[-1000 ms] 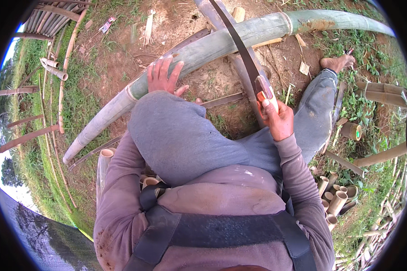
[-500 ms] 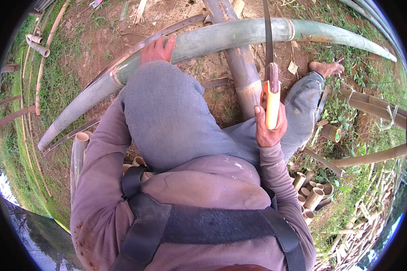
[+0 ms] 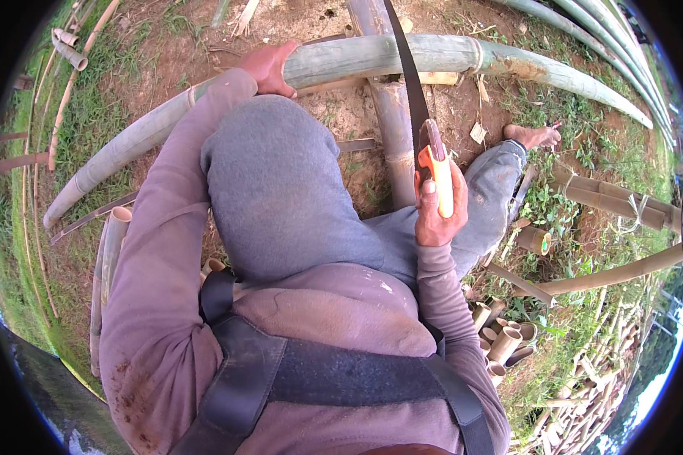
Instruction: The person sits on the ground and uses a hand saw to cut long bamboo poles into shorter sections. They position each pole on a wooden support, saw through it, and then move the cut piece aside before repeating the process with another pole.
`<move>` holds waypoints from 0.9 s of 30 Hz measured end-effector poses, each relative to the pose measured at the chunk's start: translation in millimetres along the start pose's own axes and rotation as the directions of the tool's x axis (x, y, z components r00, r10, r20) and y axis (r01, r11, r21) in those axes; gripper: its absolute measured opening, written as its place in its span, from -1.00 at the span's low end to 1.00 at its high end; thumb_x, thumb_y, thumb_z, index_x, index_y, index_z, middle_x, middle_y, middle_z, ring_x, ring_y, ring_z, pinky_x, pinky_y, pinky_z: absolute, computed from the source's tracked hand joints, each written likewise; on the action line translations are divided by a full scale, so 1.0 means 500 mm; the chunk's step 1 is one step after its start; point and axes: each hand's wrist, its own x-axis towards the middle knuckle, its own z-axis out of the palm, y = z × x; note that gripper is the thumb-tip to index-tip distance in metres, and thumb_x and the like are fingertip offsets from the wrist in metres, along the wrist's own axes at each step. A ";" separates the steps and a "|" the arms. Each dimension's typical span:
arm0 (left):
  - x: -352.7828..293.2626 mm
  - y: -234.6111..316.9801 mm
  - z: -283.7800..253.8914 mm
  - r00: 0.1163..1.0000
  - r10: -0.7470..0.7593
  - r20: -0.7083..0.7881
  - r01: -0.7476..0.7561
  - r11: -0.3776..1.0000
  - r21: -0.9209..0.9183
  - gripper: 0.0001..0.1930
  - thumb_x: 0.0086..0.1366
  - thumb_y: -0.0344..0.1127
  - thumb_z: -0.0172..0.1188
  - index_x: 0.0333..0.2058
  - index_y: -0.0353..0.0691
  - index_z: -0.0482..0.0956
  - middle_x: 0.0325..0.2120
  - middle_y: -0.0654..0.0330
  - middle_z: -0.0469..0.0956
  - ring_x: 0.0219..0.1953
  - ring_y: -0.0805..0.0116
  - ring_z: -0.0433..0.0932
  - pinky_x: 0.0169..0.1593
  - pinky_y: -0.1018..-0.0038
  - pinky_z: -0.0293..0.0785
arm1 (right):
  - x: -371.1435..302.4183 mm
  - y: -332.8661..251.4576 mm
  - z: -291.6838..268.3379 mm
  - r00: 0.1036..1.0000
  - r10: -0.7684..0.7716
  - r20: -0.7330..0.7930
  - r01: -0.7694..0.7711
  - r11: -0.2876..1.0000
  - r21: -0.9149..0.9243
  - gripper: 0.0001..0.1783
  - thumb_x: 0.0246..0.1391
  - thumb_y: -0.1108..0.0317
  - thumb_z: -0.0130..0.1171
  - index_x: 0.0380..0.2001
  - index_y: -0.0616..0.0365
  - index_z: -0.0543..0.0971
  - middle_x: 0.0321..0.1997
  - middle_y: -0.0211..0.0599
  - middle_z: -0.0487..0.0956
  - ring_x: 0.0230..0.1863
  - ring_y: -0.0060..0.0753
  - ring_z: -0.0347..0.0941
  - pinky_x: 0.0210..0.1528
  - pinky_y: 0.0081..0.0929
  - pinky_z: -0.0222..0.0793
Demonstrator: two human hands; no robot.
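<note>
A long green bamboo pole (image 3: pixel 357 61) lies crosswise in front of me, beyond my raised left knee. My left hand (image 3: pixel 269 70) grips it left of the middle, fingers curled round the pole. In my right hand (image 3: pixel 442 220) is a hand saw (image 3: pixel 415 91) with an orange handle and a long dark blade. The blade points away from me and crosses over the pole, its far end leaning left. Whether its teeth touch the bamboo I cannot tell. A thick brownish bamboo log (image 3: pixel 397 136) runs beneath the pole, toward my right leg.
Several short cut bamboo tubes (image 3: pixel 504 345) are heaped at my lower right. Green bamboo poles (image 3: pixel 577 38) lie at the far right. A tied bamboo frame (image 3: pixel 615 196) stands on the right. Bamboo tubes (image 3: pixel 114 243) stand beside my left elbow. Pale sawdust lies under the pole.
My left arm has stretched further out, and the left hand now shows more fully on the pole. The saw has turned from nearly straight ahead to leaning left. The whole view has shifted slightly.
</note>
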 end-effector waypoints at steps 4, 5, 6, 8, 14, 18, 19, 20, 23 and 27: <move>0.013 -0.006 -0.024 0.999 0.023 0.041 -0.021 0.998 -0.067 0.21 -0.11 0.00 0.68 0.51 -0.09 0.21 0.32 -0.07 0.48 0.27 -0.09 0.55 0.37 0.06 0.45 | 0.008 -0.001 -0.001 0.999 -0.034 0.000 0.034 0.999 -0.015 -0.34 0.38 0.08 0.36 0.31 0.38 0.52 0.23 -0.09 0.62 0.20 -0.28 0.58 0.26 -0.37 0.49; 0.002 0.000 -0.021 0.999 0.030 -0.036 -0.032 0.999 -0.030 0.20 -0.11 -0.01 0.69 0.50 -0.08 0.23 0.33 -0.04 0.48 0.28 -0.07 0.54 0.38 0.06 0.43 | 0.009 0.002 -0.003 1.000 -0.007 -0.008 0.007 1.000 0.028 -0.34 0.38 0.07 0.36 0.31 0.38 0.52 0.23 -0.08 0.62 0.19 -0.30 0.58 0.22 -0.39 0.51; -0.009 0.010 -0.017 0.993 0.045 -0.110 -0.044 0.999 0.007 0.19 -0.11 -0.01 0.69 0.50 -0.07 0.25 0.33 -0.01 0.47 0.30 -0.05 0.53 0.38 0.06 0.42 | 0.006 0.008 -0.007 1.000 0.025 -0.017 -0.024 0.998 0.066 -0.33 0.37 0.06 0.36 0.31 0.38 0.52 0.23 -0.08 0.62 0.17 -0.32 0.58 0.18 -0.40 0.53; -0.028 0.013 0.009 0.965 0.023 -0.260 0.010 0.992 0.126 0.18 -0.09 0.07 0.68 0.50 0.01 0.25 0.33 0.08 0.46 0.33 0.00 0.49 0.38 0.07 0.39 | -0.001 0.020 -0.015 0.997 0.071 -0.027 -0.069 0.995 0.078 -0.31 0.37 0.04 0.37 0.31 0.37 0.51 0.19 -0.10 0.63 0.06 -0.39 0.59 0.03 -0.47 0.55; -0.066 -0.024 0.124 0.770 0.227 -0.597 -0.060 0.956 0.287 0.12 0.01 0.30 0.59 0.50 0.12 0.26 0.31 0.16 0.48 0.35 0.09 0.47 0.42 0.00 0.30 | -0.003 0.054 -0.014 0.991 0.114 -0.067 -0.112 0.993 0.032 -0.34 0.35 0.12 0.37 0.31 0.39 0.51 0.20 -0.02 0.62 0.13 -0.21 0.56 0.18 -0.30 0.44; -0.048 0.007 0.069 0.911 0.023 -0.412 0.109 0.950 0.292 0.10 0.05 0.43 0.51 0.49 0.13 0.28 0.32 0.12 0.50 0.33 0.08 0.52 0.43 -0.02 0.32 | 0.021 0.038 -0.001 0.969 0.247 -0.030 -0.240 0.961 0.139 -0.39 0.35 0.21 0.37 0.31 0.39 0.52 0.25 0.00 0.61 0.24 -0.14 0.58 0.30 -0.24 0.47; -0.044 0.007 0.057 0.929 -0.008 -0.370 0.117 0.955 0.273 0.11 0.05 0.43 0.51 0.49 0.12 0.28 0.32 0.10 0.51 0.33 0.06 0.53 0.43 0.01 0.34 | 0.030 0.024 0.002 0.950 0.311 -0.003 -0.306 0.938 0.161 -0.41 0.35 0.23 0.36 0.31 0.38 0.52 0.25 0.00 0.62 0.24 -0.15 0.58 0.29 -0.24 0.47; -0.037 0.004 0.048 0.944 -0.038 -0.327 0.126 0.959 0.254 0.11 0.05 0.43 0.51 0.49 0.10 0.29 0.31 0.07 0.52 0.33 0.04 0.53 0.43 0.03 0.37 | 0.039 0.010 0.006 0.953 0.303 0.008 -0.301 0.941 0.153 -0.42 0.35 0.26 0.35 0.31 0.37 0.52 0.25 0.00 0.62 0.24 -0.16 0.58 0.29 -0.25 0.47; -0.017 0.010 -0.013 0.979 -0.145 -0.140 0.173 0.962 0.211 0.19 0.03 0.52 0.46 0.53 0.09 0.21 0.33 0.04 0.51 0.30 0.02 0.57 0.37 0.03 0.45 | 0.065 -0.020 0.021 0.987 0.161 0.019 -0.162 0.983 0.086 -0.45 0.35 0.32 0.34 0.31 0.36 0.53 0.24 -0.01 0.62 0.23 -0.18 0.58 0.29 -0.26 0.47; 0.009 -0.036 -0.036 0.979 -0.078 -0.187 0.105 0.985 0.140 0.23 0.05 0.51 0.47 0.56 0.06 0.12 0.25 -0.01 0.57 0.22 -0.07 0.62 0.28 0.01 0.55 | 0.067 -0.027 0.028 0.999 0.011 0.034 -0.011 1.000 0.007 -0.45 0.33 0.36 0.33 0.31 0.35 0.53 0.24 0.00 0.63 0.24 -0.17 0.58 0.31 -0.28 0.45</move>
